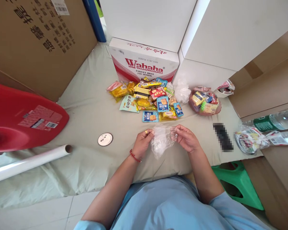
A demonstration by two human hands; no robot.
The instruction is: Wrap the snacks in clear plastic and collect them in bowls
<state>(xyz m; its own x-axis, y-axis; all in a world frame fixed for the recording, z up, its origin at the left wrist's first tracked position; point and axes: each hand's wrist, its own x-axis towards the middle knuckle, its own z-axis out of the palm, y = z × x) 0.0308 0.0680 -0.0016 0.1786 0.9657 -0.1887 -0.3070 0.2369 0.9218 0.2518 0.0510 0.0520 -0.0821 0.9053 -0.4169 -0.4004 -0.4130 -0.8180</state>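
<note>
A clear plastic bag [160,145] hangs between my two hands, just above the cloth-covered surface. My left hand [144,142] pinches its upper left edge between thumb and fingers. At the upper right edge, my right hand [187,138] has the bag between thumb and fingertips. The bag looks crumpled, and I see nothing inside it. Just beyond the hands lies a pile of packaged snacks [150,93] in yellow, red and blue wrappers. A bunched clear plastic bag [182,91] rests at the pile's right side.
Right of the pile stands a bowl of snacks [206,110]. A blurred dark object [223,137] and plastic bottles [266,123] lie farther right. On the left are a round badge [105,139], a white roll [38,159] and a red container [26,118]. A Wahaba box [144,60] stands behind.
</note>
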